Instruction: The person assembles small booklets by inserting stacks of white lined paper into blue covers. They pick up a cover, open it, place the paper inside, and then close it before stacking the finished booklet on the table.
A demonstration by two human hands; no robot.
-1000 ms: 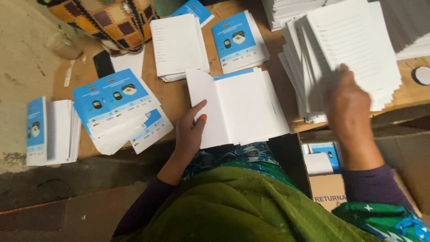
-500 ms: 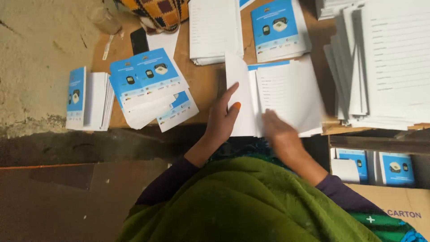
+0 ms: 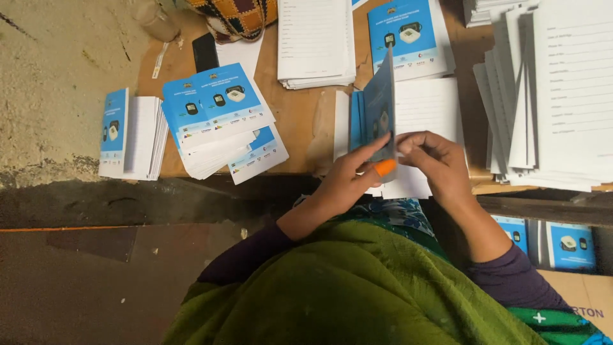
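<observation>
blue booklet cover [image 3: 381, 105] pinched upright, left hand [image 3: 348, 182], right hand [image 3: 437, 163]

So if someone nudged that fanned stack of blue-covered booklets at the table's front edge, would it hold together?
Probably not. The fanned stack of blue-covered booklets already lies splayed, so its smooth covers likely slide over each other. Its lower corner overhangs the wooden table, so a push could spill some. Each looks thin, probably light and bendy.

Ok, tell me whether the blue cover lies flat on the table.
No, both hands, left and right, hold the blue cover upright.
</observation>
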